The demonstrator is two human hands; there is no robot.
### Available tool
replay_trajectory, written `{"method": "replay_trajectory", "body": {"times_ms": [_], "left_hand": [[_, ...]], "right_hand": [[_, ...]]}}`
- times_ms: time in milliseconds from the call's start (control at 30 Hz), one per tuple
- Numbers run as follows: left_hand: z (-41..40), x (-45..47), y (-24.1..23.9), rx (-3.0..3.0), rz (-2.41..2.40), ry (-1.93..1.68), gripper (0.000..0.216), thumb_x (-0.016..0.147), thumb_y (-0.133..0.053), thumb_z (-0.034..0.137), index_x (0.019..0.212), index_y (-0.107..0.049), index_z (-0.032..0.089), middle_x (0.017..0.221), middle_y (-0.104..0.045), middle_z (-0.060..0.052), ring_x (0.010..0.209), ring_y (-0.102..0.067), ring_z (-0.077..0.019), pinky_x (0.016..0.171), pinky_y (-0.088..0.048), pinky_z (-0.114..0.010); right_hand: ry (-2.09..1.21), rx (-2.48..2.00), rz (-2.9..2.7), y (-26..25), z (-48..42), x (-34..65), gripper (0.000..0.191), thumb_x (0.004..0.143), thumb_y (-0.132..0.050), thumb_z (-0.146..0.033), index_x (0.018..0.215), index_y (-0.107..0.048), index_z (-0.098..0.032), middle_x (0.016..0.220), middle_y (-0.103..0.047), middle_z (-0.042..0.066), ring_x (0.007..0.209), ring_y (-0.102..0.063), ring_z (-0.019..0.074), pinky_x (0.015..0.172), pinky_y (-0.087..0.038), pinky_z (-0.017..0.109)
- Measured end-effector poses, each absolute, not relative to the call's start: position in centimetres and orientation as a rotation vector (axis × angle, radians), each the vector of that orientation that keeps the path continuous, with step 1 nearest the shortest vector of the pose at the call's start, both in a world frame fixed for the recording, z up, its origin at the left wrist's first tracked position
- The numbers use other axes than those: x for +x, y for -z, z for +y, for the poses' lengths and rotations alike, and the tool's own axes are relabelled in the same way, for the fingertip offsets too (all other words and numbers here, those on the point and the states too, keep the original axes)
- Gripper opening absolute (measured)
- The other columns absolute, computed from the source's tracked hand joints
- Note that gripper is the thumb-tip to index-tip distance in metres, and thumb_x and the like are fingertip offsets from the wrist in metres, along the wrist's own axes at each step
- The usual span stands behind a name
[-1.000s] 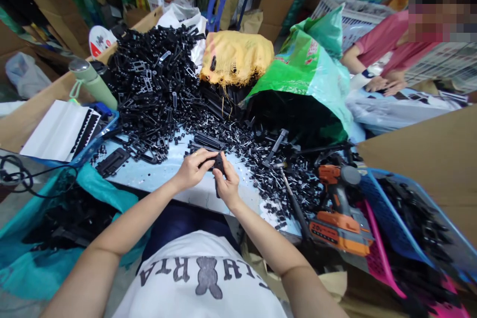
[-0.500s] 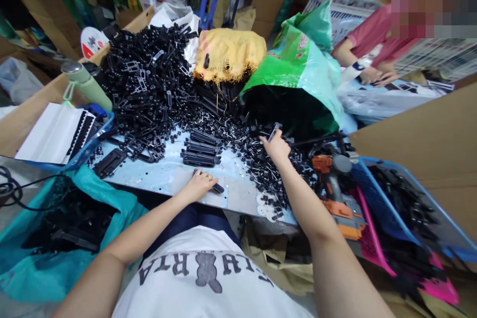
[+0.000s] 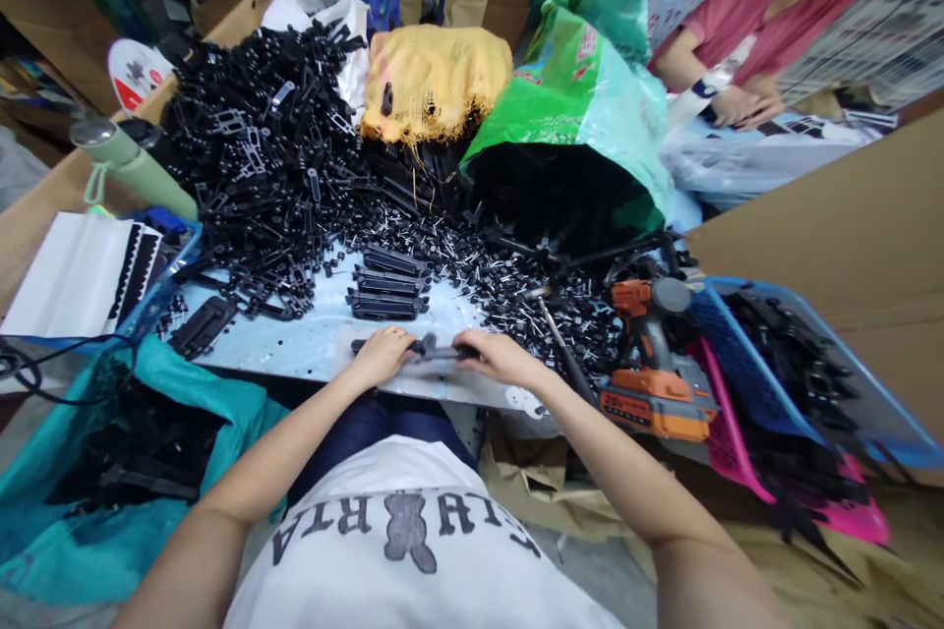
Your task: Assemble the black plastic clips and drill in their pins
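Observation:
Near the front edge of the table, my left hand [image 3: 388,356] is closed over a long black plastic part [image 3: 359,347], whose ends stick out on both sides. Just to the right, the fingers of my right hand [image 3: 496,355] pinch a narrow dark grey piece [image 3: 442,353]. Motion blurs this piece, and its left end meets or nearly meets the black part. Behind my left hand, several similar long black parts [image 3: 387,303] lie stacked in a row. A hammer [image 3: 559,334] rests on the small parts to the right of my right hand.
Small black pieces with metal pins [image 3: 472,256] cover the middle. A heap of black clips [image 3: 258,157] rises at left. A green bag [image 3: 567,108] gapes behind, beside a yellow sack [image 3: 442,79]. An orange cordless drill [image 3: 656,398] lies right. A co-worker's hands [image 3: 744,105] show beyond.
My right hand has come back from the small parts by the green bag to beside my left hand, bringing the grey piece. The hammer now shows. The view has shifted slightly.

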State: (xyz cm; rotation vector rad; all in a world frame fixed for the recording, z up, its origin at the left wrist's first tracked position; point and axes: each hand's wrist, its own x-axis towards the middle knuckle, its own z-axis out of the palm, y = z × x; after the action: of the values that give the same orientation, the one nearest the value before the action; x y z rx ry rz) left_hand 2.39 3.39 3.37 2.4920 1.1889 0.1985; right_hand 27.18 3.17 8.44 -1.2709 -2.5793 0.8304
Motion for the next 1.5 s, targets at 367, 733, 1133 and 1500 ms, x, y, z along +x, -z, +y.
{"method": "replay_trajectory", "body": {"times_ms": [367,733,1133,1500], "left_hand": [[2.8,2.5,-4.5,2.493,1.198,-0.223,0.061,0.071,-0.055,0.063,0.111,-0.050,0.018,0.107,-0.057,-0.011,0.101,-0.052,-0.0276,0.087,-0.039,-0.040],[2.7,1.2,-3.3,2.438,1.171,-0.551,0.044,0.077,-0.056,0.051,0.105,-0.052,0.018,0.098,-0.061,-0.010,0.093,-0.060,-0.0249,0.080,-0.046,-0.035],[3.8,5.9,-4.4,2.419,1.154,-0.361,0.048,0.081,-0.055,0.046,0.118,-0.045,0.017,0.112,-0.057,-0.012,0.108,-0.051,-0.0260,0.089,-0.042,-0.038],[13.1,16.5,-4.2,2.355,1.280,-0.426,0.022,0.080,-0.040,0.001,0.090,-0.059,0.006,0.094,-0.060,-0.017,0.088,-0.060,-0.0221,0.079,-0.047,-0.034]], "right_hand": [[-0.338,-1.557,-2.911,-6.7,0.2,23.8,0.038,0.090,-0.037,-0.051,0.098,-0.057,-0.019,0.089,-0.062,0.007,0.076,-0.059,0.0170,0.062,-0.035,0.024],[-0.170,-1.562,-2.921,-10.4,0.3,21.6,0.040,0.094,-0.029,-0.046,0.100,-0.057,-0.018,0.089,-0.061,0.011,0.081,-0.055,0.0194,0.067,-0.032,0.029],[-0.137,-1.454,-2.802,-5.3,0.8,25.9,0.042,0.092,-0.033,-0.048,0.094,-0.061,-0.017,0.085,-0.061,0.008,0.079,-0.053,0.0179,0.066,-0.033,0.028],[-0.111,-1.678,-2.342,-4.4,1.3,29.7,0.034,0.093,-0.035,-0.036,0.110,-0.057,-0.017,0.101,-0.061,0.010,0.095,-0.052,0.0220,0.082,-0.041,0.034]]}}
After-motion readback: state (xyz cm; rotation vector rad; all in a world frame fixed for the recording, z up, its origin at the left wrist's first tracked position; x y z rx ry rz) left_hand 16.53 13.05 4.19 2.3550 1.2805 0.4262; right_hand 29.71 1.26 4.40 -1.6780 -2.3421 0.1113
